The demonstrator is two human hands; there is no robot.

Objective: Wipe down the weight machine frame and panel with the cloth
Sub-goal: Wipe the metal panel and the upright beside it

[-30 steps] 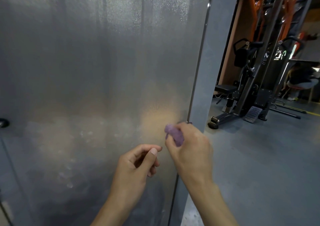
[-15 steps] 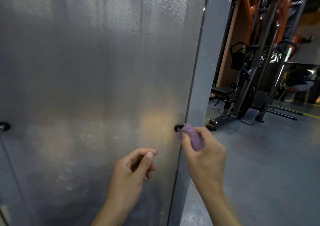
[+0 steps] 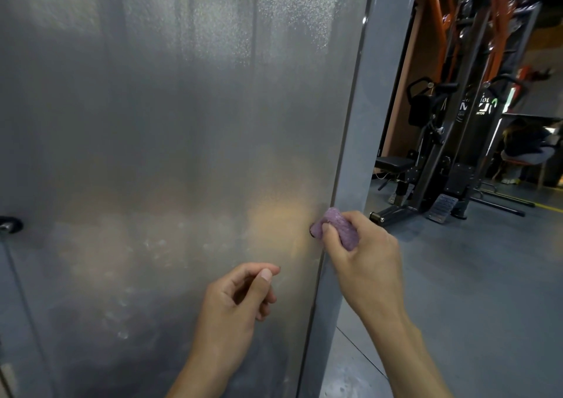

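Note:
A frosted translucent panel point(image 3: 158, 129) of the weight machine fills the left and middle of the view. Its grey metal frame post point(image 3: 370, 99) runs down the panel's right edge. My right hand point(image 3: 362, 254) grips a small bunched purple cloth point(image 3: 338, 228) and holds it against a dark bolt at the seam between panel and post. My left hand point(image 3: 234, 306) hovers in front of the lower panel with fingers loosely curled and holds nothing.
A dark knob point(image 3: 9, 224) sticks out of the panel's left edge. Behind the post stand a black and orange weight machine point(image 3: 451, 141) with a bench point(image 3: 393, 163). Grey floor point(image 3: 475, 275) spreads to the right. A seated person point(image 3: 524, 147) is at the far right.
My right hand with the cloth has shifted right, from the panel's face to the bolt at the post. The view has swung a little. My left hand has barely moved.

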